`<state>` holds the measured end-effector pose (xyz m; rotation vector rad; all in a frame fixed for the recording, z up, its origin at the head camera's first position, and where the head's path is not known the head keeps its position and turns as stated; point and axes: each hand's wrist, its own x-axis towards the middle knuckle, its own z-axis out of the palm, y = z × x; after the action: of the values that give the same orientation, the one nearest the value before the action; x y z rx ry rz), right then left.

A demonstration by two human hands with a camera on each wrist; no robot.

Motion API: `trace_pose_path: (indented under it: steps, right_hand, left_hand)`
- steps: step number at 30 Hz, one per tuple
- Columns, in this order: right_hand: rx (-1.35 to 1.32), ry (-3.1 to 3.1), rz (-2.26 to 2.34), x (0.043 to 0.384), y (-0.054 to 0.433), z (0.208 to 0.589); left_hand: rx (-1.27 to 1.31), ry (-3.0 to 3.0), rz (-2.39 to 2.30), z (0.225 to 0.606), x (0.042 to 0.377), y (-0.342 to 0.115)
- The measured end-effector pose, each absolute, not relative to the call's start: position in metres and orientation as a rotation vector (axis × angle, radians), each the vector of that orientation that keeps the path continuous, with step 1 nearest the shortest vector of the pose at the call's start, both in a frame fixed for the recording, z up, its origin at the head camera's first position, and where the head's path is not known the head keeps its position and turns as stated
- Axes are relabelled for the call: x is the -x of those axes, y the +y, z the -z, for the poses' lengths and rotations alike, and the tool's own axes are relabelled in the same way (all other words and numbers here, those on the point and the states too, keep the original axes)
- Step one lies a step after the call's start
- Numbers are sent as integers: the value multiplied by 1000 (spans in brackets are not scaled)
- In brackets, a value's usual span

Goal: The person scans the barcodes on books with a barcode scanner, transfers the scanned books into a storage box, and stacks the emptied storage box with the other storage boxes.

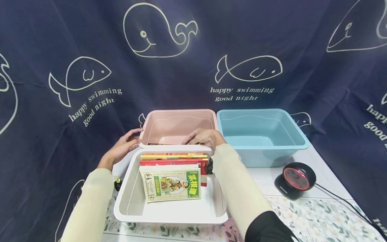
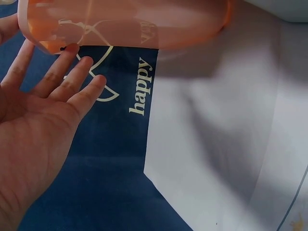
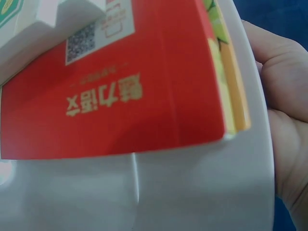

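Observation:
A pink bin [image 1: 181, 114] stands behind a white bin [image 1: 170, 218]. My left hand [image 1: 123, 147] is at the pink bin's left rim, its fingers spread and fairly straight; the left wrist view shows fingertips touching or close to the bin's wall [image 2: 144, 29]. Over the pink bin's front rim reaches my right hand [image 1: 204, 136], fingers pointing down inside. The front wall hides its fingertips, and a thin dark edge [image 1: 155, 144] shows beside them. Several books lean in the white bin, a green-and-cream comic book [image 1: 172, 185] in front and a red book [image 3: 159, 96] behind.
An empty-looking blue bin [image 1: 263, 148] stands right of the pink one. A black round device [image 1: 296, 178] with a red face and a cable [image 1: 341, 200] sits at the right. Dark blue fabric [image 1: 169, 80] with fish drawings hangs behind. The table has a floral cover [image 1: 305, 215].

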<state>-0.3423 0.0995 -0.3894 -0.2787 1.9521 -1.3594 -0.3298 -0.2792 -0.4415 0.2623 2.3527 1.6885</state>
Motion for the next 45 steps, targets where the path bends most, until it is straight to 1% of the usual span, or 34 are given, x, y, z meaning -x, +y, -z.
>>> trace_pose_path:
  steps: [7, 12, 17, 23, 28, 33, 37, 41, 45]
  right_hand:
    - [204, 1916, 1409, 339, 98, 389]
    - [215, 1926, 1418, 338, 97, 389]
    - [330, 1986, 1384, 339, 96, 388]
    - [444, 2106, 1379, 349, 96, 392]
    - [603, 2249, 1360, 348, 100, 370]
    - [758, 2258, 1407, 334, 108, 345]
    - [762, 2258, 1469, 313, 117, 333]
    - [715, 2229, 1532, 287, 127, 330]
    - [709, 2210, 1549, 258, 136, 336]
  left_hand:
    - [-272, 2345, -1686, 441, 328, -280]
    - [-266, 2355, -1675, 440, 328, -280]
    - [-265, 2354, -1681, 439, 329, -279]
    - [-263, 2344, -1693, 441, 330, -279]
    - [-267, 2346, -1691, 440, 328, -279]
    - [-271, 2346, -1688, 439, 328, -280]
    - [-266, 2347, -1690, 439, 327, -281]
    - [-266, 2345, -1689, 439, 328, -280]
    - [-277, 2341, -1691, 439, 329, -280]
